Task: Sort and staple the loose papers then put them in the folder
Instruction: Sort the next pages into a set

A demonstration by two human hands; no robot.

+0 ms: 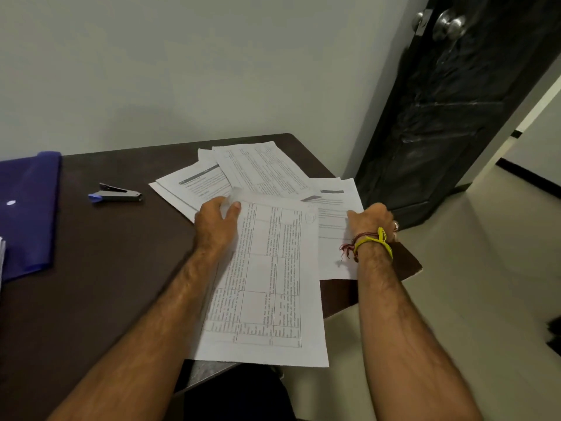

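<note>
The loose papers [243, 177] lie scattered on the right part of the dark table [106, 268], overlapping one another so that most sheets show only in part. The nearest sheet, a table-printed sheet [264, 284], overhangs the near table edge; its print is too blurred to read. The left hand [217, 221] pinches the far left corner of this sheet, thumb on top and the other fingers hidden beneath the paper. The right hand [372, 218] rests on a sheet [334, 238] at the right table edge; its fingers are curled, their tips hidden behind the knuckles, so whether they grip the paper cannot be determined. The right wrist carries yellow and red threads [368, 243]. The stapler [117, 194], grey with a blue end, lies well apart to the left of the papers. The blue folder [27, 208] lies at the far left, cut off by the frame edge. A further white stack edge at the left border is barely visible. A dark door [449, 101] with a metal knob [449, 24] stands at the far right.
</note>
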